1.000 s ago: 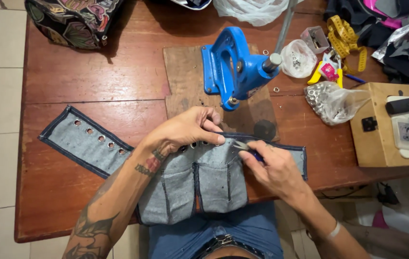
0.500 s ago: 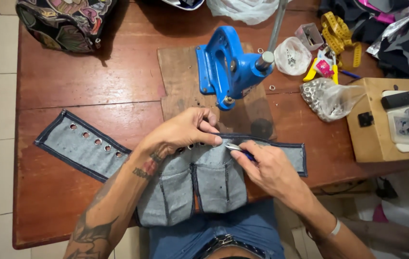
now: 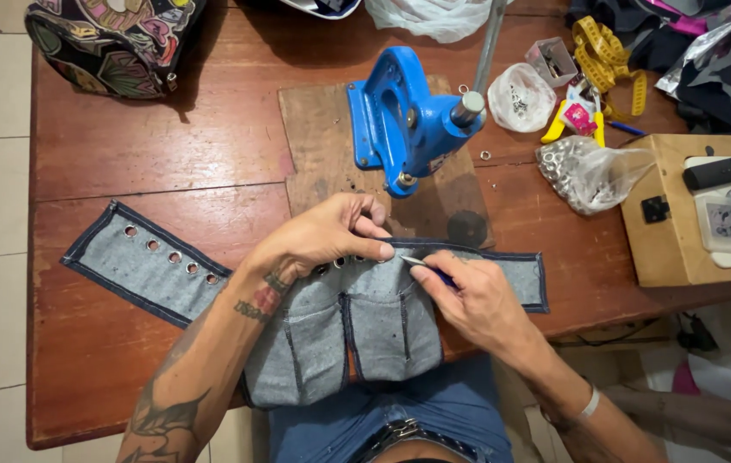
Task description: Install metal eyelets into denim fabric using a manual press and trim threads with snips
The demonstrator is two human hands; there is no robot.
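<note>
A long grey denim strip (image 3: 151,270) with dark blue edging, a row of metal eyelets and sewn pockets lies across the wooden table (image 3: 125,154) and hangs toward my lap. My left hand (image 3: 327,236) presses down on the strip near its middle, fingertips beside the eyelet row. A thin pen-like tool (image 3: 421,264) is pinched in my right hand (image 3: 477,300), its tip touching the fabric just right of my left fingertips. A blue hand press (image 3: 408,120) stands on a wooden board (image 3: 314,146) just behind my hands.
A clear bag of metal eyelets (image 3: 588,171) and a smaller bag (image 3: 520,96) lie right of the press. A yellow tape measure (image 3: 610,51) is behind them, a wooden box (image 3: 682,214) at right, a patterned bag (image 3: 108,43) at back left.
The view has shifted slightly. Both hands stay on the denim strip at nearly the same spot, with the tool tip still at the fabric.
</note>
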